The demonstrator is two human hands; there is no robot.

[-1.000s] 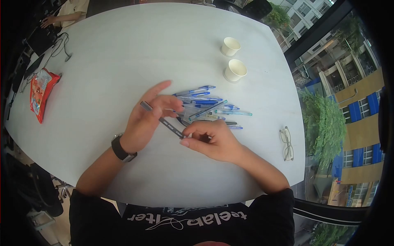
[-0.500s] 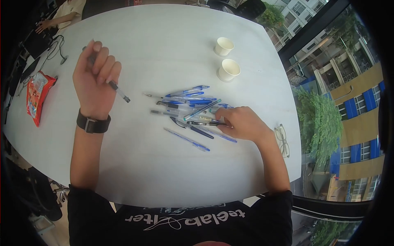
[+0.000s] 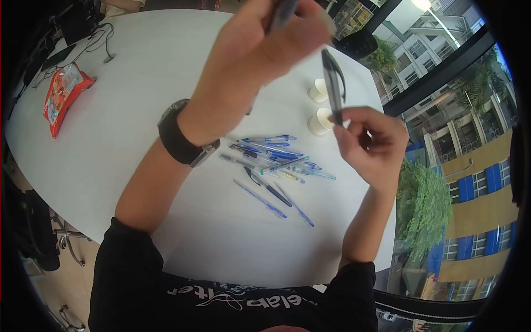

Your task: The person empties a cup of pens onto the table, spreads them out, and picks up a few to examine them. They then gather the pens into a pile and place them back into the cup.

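Note:
My right hand (image 3: 378,145) is raised over the table's right side, thumb and finger pinching a black pen (image 3: 333,83) that stands nearly upright with its clip facing right. Closer to the camera, my left hand (image 3: 260,58) is wrapped round a dark, clear-barrelled pen (image 3: 283,14); much of that pen is covered by the hand. Below both hands a loose heap of pens (image 3: 271,157), mostly blue and clear, lies on the white table (image 3: 204,238). A dark blue pen (image 3: 274,193) and two slim blue pens lie at the heap's near side.
Two white paper cups (image 3: 319,123) stand behind the right hand, partly covered. A red snack packet (image 3: 65,99) lies at the table's left, close to some black cables (image 3: 105,41). A window runs along the right side.
My right hand has lifted a black pen from the heap. My left hand has swung right and up towards the camera, still holding its pen. The view has shifted slightly.

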